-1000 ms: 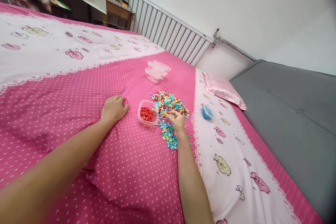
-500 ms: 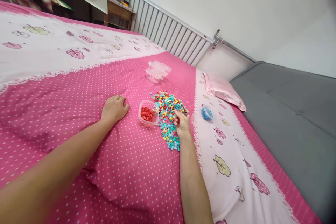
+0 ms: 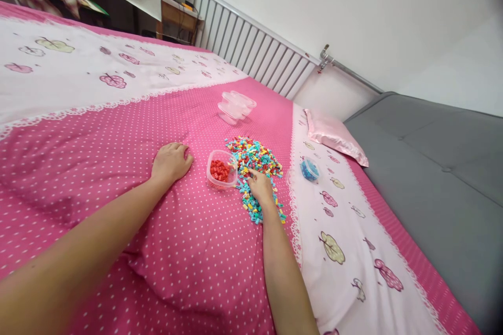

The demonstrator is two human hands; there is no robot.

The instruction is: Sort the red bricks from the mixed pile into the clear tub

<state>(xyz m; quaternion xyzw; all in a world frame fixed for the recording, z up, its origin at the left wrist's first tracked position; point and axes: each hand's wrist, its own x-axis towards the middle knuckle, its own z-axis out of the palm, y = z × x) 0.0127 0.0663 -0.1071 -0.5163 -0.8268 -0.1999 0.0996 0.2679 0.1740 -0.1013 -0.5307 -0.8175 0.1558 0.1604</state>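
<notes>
My right hand (image 3: 260, 188) covers part of the pile (image 3: 254, 154); whether its fingers pinch a piece, I cannot tell. My left forearm (image 3: 58, 272) blurs and runs off the bottom-left corner.

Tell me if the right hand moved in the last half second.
Yes. The right hand shifted left over the brick pile, toward the tub of red bricks.

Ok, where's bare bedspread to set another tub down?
Free: dotted cover between left hand and red-brick tub, and between brick pile and stacked empty tubs. Crowded: around right hand, pile tight against that tub.
</notes>
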